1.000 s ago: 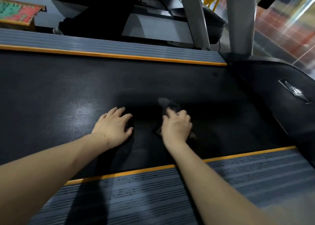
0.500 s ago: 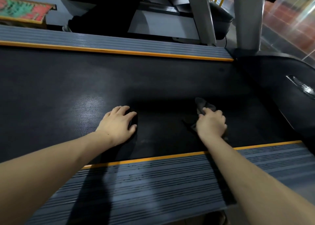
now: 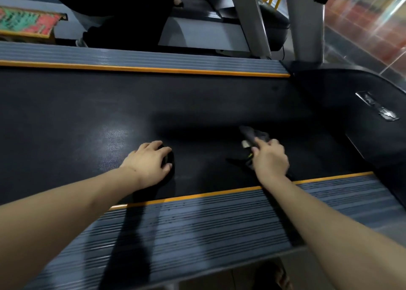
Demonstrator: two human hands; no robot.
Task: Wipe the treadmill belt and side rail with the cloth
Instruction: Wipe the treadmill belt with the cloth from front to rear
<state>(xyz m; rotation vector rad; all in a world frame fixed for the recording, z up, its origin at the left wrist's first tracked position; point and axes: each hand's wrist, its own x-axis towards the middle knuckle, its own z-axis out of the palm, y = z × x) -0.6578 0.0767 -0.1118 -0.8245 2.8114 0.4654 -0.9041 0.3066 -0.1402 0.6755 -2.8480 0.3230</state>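
Observation:
The black treadmill belt (image 3: 109, 114) runs across the view between two grey ribbed side rails with orange edges, a near side rail (image 3: 219, 228) and a far side rail (image 3: 153, 60). My right hand (image 3: 271, 161) presses a dark cloth (image 3: 252, 136) onto the belt near its right end; the cloth sticks out past my fingers. My left hand (image 3: 149, 163) lies flat on the belt, fingers slightly spread, holding nothing.
The black motor cover (image 3: 362, 105) with a silver badge closes the belt's right end. A grey upright post (image 3: 305, 22) rises behind it. Another treadmill (image 3: 208, 33) stands beyond the far rail, beside a dark figure (image 3: 123, 15). A foot (image 3: 272, 274) shows below the near rail.
My right hand has slid the cloth to the right along the belt, towards the motor cover. My left hand has stayed in place on the belt.

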